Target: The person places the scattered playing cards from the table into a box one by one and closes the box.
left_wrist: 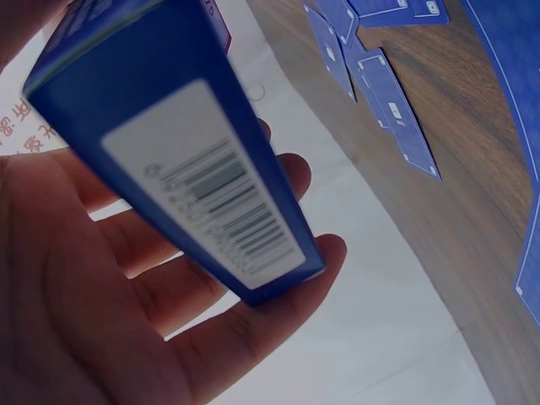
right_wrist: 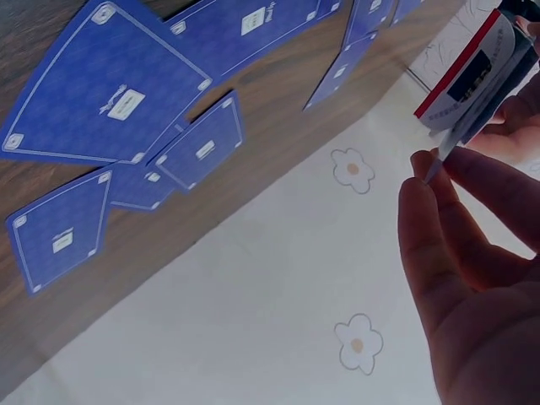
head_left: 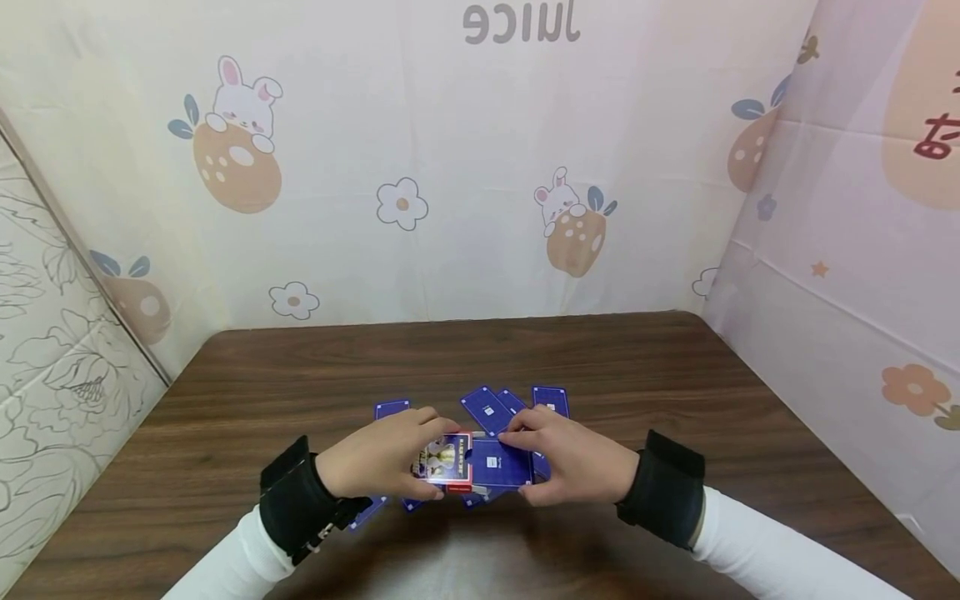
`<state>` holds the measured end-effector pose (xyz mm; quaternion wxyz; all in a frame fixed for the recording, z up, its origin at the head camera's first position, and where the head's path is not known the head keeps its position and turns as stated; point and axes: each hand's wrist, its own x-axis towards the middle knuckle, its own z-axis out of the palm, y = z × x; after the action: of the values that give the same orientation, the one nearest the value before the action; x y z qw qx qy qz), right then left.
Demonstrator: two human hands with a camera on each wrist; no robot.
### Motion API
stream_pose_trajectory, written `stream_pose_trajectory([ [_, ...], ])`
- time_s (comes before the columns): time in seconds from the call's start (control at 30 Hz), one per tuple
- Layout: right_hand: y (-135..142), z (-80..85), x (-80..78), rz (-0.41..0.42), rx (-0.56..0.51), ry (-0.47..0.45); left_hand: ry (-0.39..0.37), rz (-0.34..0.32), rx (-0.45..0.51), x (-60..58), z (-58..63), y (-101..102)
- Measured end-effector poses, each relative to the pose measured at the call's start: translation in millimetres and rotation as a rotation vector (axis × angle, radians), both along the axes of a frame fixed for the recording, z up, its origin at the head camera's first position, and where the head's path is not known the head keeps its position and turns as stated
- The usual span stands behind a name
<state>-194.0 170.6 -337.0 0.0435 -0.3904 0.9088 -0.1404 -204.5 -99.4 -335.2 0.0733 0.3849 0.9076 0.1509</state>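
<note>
In the head view my left hand (head_left: 386, 454) grips a small card box (head_left: 448, 460) with a picture on its front, fingers along the far edge and thumb along the near one. The left wrist view shows the blue end of the box (left_wrist: 202, 181) with its white barcode label. A blue-backed playing card (head_left: 501, 465) sticks out of the box's right end. My right hand (head_left: 581, 458) holds this card by its long edges, between thumb and fingers. In the right wrist view the card is seen nearly edge-on at the fingertips (right_wrist: 418, 196).
Several blue-backed cards lie loose on the brown wooden table (head_left: 322, 367), some overlapping: one pair (head_left: 486, 408) beyond the box, another card (head_left: 551, 398) beyond my right hand, one (head_left: 392, 408) beyond my left. A printed cloth (head_left: 480, 250) hangs behind the table.
</note>
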Motion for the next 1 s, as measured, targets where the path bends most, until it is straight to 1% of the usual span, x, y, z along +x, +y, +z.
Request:
stream_pose_trajectory([
  [0.2, -7, -1.4, 0.9, 0.033, -0.031, 0.003, 0.009, -0.017, 0.009, 0.7, 0.9, 2],
  [0.4, -14, -1.8, 2.5, 0.021, -0.057, -0.008, 0.021, -0.043, 0.038, 0.2, 0.9, 4],
  [0.7, -17, -4.0, 3.9, 0.004, -0.112, -0.003, 0.025, -0.023, 0.033, -1.3, 1.6, 1],
  [0.9, -7, 0.3, 0.0, 0.007, -0.197, -0.013, 0.050, -0.001, 0.010, -2.0, 1.8, -5],
  [1.0, -3, -1.3, -3.1, -0.004, -0.246, -0.031, 0.059, 0.001, 0.010, -1.9, 1.7, -7],
])
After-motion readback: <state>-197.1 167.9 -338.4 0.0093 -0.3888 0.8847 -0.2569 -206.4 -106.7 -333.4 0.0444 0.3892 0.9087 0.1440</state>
